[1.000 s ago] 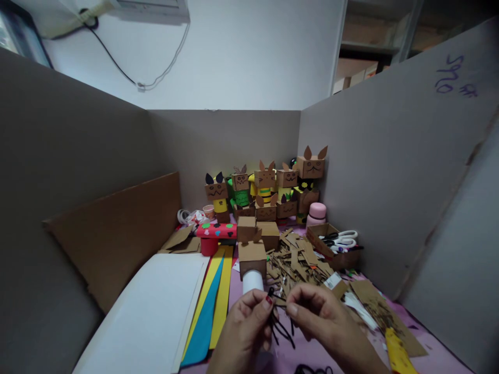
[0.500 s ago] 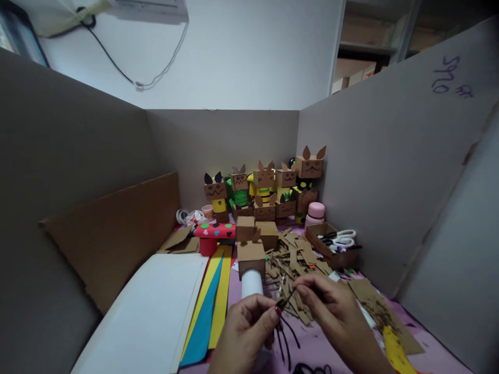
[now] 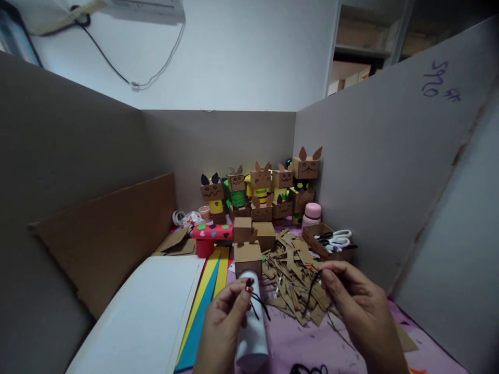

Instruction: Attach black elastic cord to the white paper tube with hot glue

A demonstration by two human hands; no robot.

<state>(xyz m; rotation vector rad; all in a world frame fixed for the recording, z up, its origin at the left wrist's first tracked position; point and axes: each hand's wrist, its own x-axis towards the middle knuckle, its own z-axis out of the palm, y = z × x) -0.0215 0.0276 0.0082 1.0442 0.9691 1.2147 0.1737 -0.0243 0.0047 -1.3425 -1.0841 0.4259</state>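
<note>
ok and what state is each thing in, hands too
left hand: pinching black cords
right hand: pinching another black cord
white tube: visible side plain
pink bottle: upright, capped
cardboard box: open, holding scissors
cardboard scraps: loose, heaped
white paper: lying flat
animal figures: upright

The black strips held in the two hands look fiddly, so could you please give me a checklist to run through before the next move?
1. Left hand pinching its black strips: ok.
2. Right hand pinching at least one black strip: ok.
3. Two hands apart: ok, a gap shows.
4. Left hand clear of the white tube: cannot tell, they overlap.
5. White-handled scissors in the open-topped cardboard box: ok.
6. Black loops wholly in view: not ok, the lower edge cuts them off.
</note>
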